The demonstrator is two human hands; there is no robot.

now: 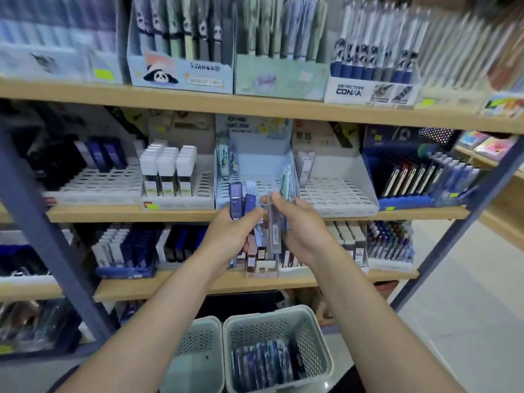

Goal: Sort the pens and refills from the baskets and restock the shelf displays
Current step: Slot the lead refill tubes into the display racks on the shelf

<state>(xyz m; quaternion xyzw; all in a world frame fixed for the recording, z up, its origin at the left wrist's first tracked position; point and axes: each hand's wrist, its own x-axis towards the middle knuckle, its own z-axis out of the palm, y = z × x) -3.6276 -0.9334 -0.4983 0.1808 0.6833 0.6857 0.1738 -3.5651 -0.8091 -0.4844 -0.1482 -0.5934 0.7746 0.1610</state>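
Head view was aimed at a shop shelf, and a bunch of small refill cases [251, 222] was held in front of the middle shelf [283, 214]. The left hand [226, 236] was curled round several cases, purple and blue ones sticking up. One grey case [273, 231] was pinched by the right hand [300, 231] between thumb and fingers. The cases looked light, hard and smooth, so they could likely be slid apart with ease, but they might slip if held loosely. It was judged best that each be taken by its long flat sides, near the middle. Just behind the hands, a pale blue display tray [255, 177] with mostly bare slots was seen, and a white tray [337, 191] stood beside it. More cases were left in the right basket [312, 361] on the floor, and the left basket [195, 350] stood touching it. Wooden shelves on a blue metal frame [51, 236] were packed with boxes of pens, and a pale floor was seen at the right.
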